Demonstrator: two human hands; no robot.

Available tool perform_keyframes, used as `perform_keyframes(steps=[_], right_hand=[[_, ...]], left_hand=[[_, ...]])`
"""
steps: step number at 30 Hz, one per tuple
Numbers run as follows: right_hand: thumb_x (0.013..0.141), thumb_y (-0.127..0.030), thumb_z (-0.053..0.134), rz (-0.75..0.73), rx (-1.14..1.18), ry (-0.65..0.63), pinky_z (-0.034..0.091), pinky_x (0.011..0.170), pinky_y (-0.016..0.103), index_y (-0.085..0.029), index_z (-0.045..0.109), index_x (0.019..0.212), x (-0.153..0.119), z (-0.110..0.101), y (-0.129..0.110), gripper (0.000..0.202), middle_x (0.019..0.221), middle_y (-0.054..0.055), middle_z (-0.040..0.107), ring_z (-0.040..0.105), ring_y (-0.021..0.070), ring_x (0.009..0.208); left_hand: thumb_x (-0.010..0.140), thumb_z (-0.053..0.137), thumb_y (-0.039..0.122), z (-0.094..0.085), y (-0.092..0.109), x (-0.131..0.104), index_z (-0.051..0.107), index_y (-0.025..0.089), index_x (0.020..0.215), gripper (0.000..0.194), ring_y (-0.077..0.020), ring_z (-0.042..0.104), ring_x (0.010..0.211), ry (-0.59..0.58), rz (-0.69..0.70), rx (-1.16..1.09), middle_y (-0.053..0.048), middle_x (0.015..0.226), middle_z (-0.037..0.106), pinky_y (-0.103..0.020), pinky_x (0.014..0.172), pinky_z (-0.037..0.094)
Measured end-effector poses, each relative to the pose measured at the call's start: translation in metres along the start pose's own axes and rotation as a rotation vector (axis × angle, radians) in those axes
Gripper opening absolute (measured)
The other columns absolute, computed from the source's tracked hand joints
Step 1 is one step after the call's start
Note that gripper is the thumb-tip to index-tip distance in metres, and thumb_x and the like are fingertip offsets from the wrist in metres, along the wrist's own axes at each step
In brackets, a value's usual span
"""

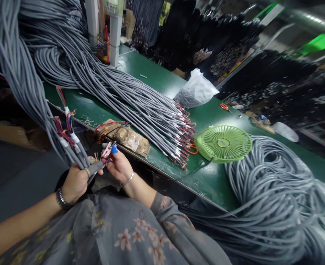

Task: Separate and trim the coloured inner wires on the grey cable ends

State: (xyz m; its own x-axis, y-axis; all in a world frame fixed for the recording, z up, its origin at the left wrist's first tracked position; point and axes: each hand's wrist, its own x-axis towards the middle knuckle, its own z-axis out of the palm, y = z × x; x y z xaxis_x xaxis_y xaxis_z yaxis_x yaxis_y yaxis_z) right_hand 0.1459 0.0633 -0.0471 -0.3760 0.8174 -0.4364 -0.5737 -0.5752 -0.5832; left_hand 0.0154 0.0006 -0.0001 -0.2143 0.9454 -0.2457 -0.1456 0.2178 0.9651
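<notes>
My left hand, low in the view, is closed around several grey cables near their ends. Thin coloured wires stick out of a cable end beside its fingers. My right hand meets it there, its fingers pinched on the wires. A blue cover sits on one of its fingertips. Just by those fingers is a small pinkish-white piece; its kind is unclear. Other cable ends with white bands and red and blue wires stand above my left hand.
A thick bundle of grey cables lies across the green table. A worn block sits at the near edge. Right of it are a green fan, a plastic bag and coiled cables.
</notes>
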Motion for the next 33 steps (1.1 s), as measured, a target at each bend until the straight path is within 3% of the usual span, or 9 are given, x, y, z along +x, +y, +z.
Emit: perform_keyframes(steps=[5, 13, 21, 25, 28, 31, 33], right_hand=[[0.084, -0.056, 0.103, -0.039, -0.013, -0.004, 0.060, 0.070, 0.027, -0.021, 0.078, 0.084, -0.001, 0.001, 0.001, 0.043, 0.078, 0.001, 0.077, 0.067, 0.0165, 0.074], [0.088, -0.053, 0.101, -0.020, 0.009, 0.003, 0.060, 0.072, 0.029, -0.021, 0.078, 0.086, 0.002, 0.000, 0.002, 0.039, 0.080, 0.002, 0.076, 0.067, 0.0174, 0.076], [0.090, -0.078, 0.089, -0.040, -0.054, -0.054, 0.059, 0.067, 0.027, -0.021, 0.074, 0.085, 0.001, 0.000, 0.003, 0.059, 0.077, 0.000, 0.072, 0.063, 0.0153, 0.070], [0.092, -0.091, 0.076, 0.131, -0.205, -0.208, 0.060, 0.067, 0.028, -0.021, 0.072, 0.086, -0.002, -0.011, -0.005, 0.071, 0.080, 0.002, 0.073, 0.063, 0.0156, 0.070], [0.080, -0.085, 0.092, 0.203, -0.374, -0.300, 0.057, 0.066, 0.026, -0.019, 0.072, 0.084, -0.006, -0.019, -0.012, 0.069, 0.077, 0.001, 0.071, 0.062, 0.0138, 0.067], [0.064, -0.068, 0.109, 0.114, -0.528, -0.303, 0.054, 0.067, 0.025, -0.019, 0.071, 0.080, -0.013, -0.019, -0.014, 0.064, 0.073, -0.003, 0.069, 0.059, 0.0107, 0.064], [0.064, -0.064, 0.110, 0.048, -0.610, -0.323, 0.055, 0.069, 0.027, -0.019, 0.072, 0.079, -0.017, -0.016, -0.013, 0.061, 0.071, -0.004, 0.069, 0.060, 0.0114, 0.064]], left_hand=[[0.053, 0.100, 0.055, -0.002, -0.003, -0.001, 0.078, 0.026, 0.048, 0.037, -0.0200, 0.064, 0.059, 0.025, 0.029, 0.026, -0.003, 0.053, 0.073, -0.034, 0.067, 0.052], [0.056, 0.097, 0.054, -0.004, -0.005, -0.001, 0.078, 0.026, 0.049, 0.035, -0.0203, 0.064, 0.060, 0.033, 0.039, 0.039, -0.003, 0.055, 0.074, -0.034, 0.069, 0.055], [0.060, 0.097, 0.053, -0.006, -0.004, -0.002, 0.077, 0.026, 0.050, 0.035, -0.0207, 0.065, 0.060, 0.002, 0.068, 0.061, -0.003, 0.056, 0.074, -0.034, 0.068, 0.056], [0.058, 0.098, 0.056, -0.013, -0.010, -0.004, 0.075, 0.026, 0.049, 0.038, -0.0210, 0.064, 0.058, -0.003, 0.053, 0.047, -0.003, 0.055, 0.073, -0.034, 0.068, 0.056], [0.057, 0.096, 0.055, -0.020, -0.013, -0.006, 0.076, 0.027, 0.048, 0.036, -0.0214, 0.064, 0.059, -0.037, 0.039, 0.101, -0.003, 0.054, 0.073, -0.035, 0.070, 0.057], [0.059, 0.092, 0.055, -0.027, -0.014, -0.006, 0.078, 0.027, 0.048, 0.034, -0.0222, 0.065, 0.060, -0.093, 0.040, 0.215, -0.004, 0.055, 0.075, -0.034, 0.069, 0.056], [0.059, 0.091, 0.055, -0.030, -0.013, -0.004, 0.079, 0.026, 0.049, 0.033, -0.0227, 0.065, 0.060, -0.166, 0.009, 0.279, -0.004, 0.055, 0.076, -0.034, 0.068, 0.056]])
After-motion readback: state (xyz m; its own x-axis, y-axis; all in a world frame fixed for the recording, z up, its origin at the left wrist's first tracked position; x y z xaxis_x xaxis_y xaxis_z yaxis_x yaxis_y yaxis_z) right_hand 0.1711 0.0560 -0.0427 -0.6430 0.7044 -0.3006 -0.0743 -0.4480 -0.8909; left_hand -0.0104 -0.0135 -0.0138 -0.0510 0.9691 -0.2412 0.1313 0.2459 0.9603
